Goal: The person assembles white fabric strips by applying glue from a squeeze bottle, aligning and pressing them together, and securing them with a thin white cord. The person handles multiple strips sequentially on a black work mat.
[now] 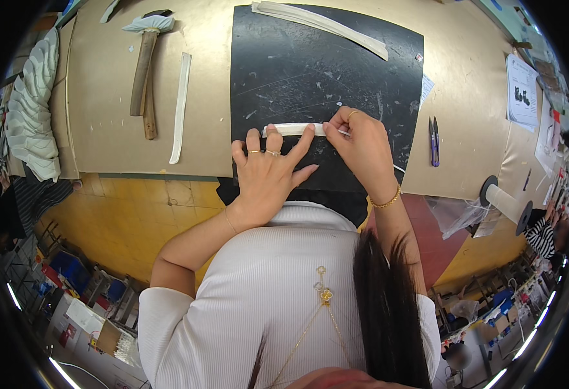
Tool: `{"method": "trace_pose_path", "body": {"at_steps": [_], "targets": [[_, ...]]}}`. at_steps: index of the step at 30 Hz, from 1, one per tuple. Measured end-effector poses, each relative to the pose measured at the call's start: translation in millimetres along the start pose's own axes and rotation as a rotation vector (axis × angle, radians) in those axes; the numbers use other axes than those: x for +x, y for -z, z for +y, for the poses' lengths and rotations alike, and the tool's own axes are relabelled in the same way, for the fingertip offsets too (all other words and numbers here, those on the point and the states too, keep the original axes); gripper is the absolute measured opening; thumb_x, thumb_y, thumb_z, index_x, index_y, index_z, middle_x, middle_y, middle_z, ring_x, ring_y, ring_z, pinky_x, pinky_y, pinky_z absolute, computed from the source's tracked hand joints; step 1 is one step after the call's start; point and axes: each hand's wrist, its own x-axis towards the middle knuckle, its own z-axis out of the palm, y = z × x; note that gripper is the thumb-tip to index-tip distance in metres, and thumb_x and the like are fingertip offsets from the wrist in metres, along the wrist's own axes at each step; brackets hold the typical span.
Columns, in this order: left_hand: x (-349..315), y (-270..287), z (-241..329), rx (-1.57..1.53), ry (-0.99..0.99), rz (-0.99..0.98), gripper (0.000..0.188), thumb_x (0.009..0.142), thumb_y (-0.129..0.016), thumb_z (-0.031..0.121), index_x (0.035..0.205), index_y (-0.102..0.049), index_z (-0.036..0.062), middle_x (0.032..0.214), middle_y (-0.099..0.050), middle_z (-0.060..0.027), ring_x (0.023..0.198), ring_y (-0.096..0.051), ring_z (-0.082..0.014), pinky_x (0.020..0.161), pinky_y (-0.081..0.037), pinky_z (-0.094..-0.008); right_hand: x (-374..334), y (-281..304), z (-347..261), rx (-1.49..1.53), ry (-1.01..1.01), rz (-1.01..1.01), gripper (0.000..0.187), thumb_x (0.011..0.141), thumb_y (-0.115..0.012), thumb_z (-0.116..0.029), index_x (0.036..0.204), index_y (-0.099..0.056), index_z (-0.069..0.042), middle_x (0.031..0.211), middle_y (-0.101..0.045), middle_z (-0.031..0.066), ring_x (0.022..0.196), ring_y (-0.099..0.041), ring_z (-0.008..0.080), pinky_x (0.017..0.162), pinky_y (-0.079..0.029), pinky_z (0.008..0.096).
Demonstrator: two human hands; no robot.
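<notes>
A narrow white strip (291, 129) lies crosswise on the black cutting board (278, 78), near its front edge. My left hand (265, 172) is spread with its fingertips resting along the strip, holding it flat. At the strip's right end my right hand (362, 146) is closed, thumb and forefinger pinching it. A thin white cord (399, 169) shows at the board's right edge, and a short white piece pokes out beneath the right fingers. Whether the two join is hidden by my hand.
More pale strips (323, 27) lie at the board's far edge; another strip (181, 107) is left of it. Two wooden-handled hammers (145, 78), a stack of white pieces (35, 110), purple thread snips (434, 142), a cord spool (506, 204) and a printed sheet (522, 94) surround the board.
</notes>
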Motion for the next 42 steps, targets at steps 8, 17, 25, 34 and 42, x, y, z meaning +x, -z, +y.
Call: {"method": "trace_pose_path", "body": {"at_steps": [8, 17, 25, 34, 42], "targets": [[7, -5, 15, -0.205, -0.047, 0.107, 0.069, 0.081, -0.079, 0.038, 0.142, -0.055, 0.0169, 0.137, -0.051, -0.0117, 0.129, -0.04, -0.0324, 0.102, -0.026, -0.0507, 1, 0, -7, -0.012, -0.026, -0.015, 0.017, 0.086, -0.071, -0.015, 0.081, -0.064, -0.001, 0.078, -0.067, 0.0144, 0.07, -0.067, 0.0328, 0.064, -0.052, 0.0417], [12, -17, 17, -0.135, -0.107, 0.107, 0.063, 0.084, -0.076, 0.035, 0.137, -0.058, 0.0048, 0.131, -0.058, -0.0077, 0.127, -0.049, -0.0237, 0.104, -0.031, -0.0493, -10, 34, 11, 0.036, -0.065, 0.01, 0.021, 0.087, -0.076, -0.018, 0.089, -0.072, 0.002, 0.076, -0.07, 0.0133, 0.067, -0.067, 0.0198, 0.064, -0.051, 0.0312], [8, -22, 19, -0.057, -0.118, 0.094, 0.065, 0.088, -0.073, 0.042, 0.142, -0.055, 0.0127, 0.136, -0.054, -0.0068, 0.13, -0.044, -0.023, 0.104, -0.03, -0.0505, -25, 48, 39, 0.071, -0.21, 0.067, 0.02, 0.089, -0.077, -0.018, 0.088, -0.071, 0.001, 0.072, -0.066, 0.0045, 0.065, -0.055, 0.0089, 0.061, -0.046, 0.0249], [9, -24, 21, 0.001, -0.139, 0.08, 0.064, 0.088, -0.071, 0.05, 0.145, -0.055, 0.0238, 0.135, -0.048, -0.0077, 0.128, -0.041, -0.026, 0.101, -0.028, -0.0512, -31, 38, 37, 0.074, -0.158, 0.149, 0.015, 0.085, -0.077, -0.013, 0.085, -0.071, 0.001, 0.079, -0.066, 0.0122, 0.067, -0.065, 0.022, 0.063, -0.051, 0.0333], [13, -25, 25, 0.017, -0.158, 0.09, 0.061, 0.089, -0.068, 0.054, 0.144, -0.054, 0.0325, 0.13, -0.051, -0.0124, 0.125, -0.043, -0.0329, 0.098, -0.03, -0.0568, -33, 37, 35, 0.036, -0.142, 0.16, 0.015, 0.086, -0.076, -0.012, 0.085, -0.07, 0.001, 0.082, -0.065, 0.012, 0.068, -0.066, 0.0237, 0.064, -0.052, 0.0346]]}}
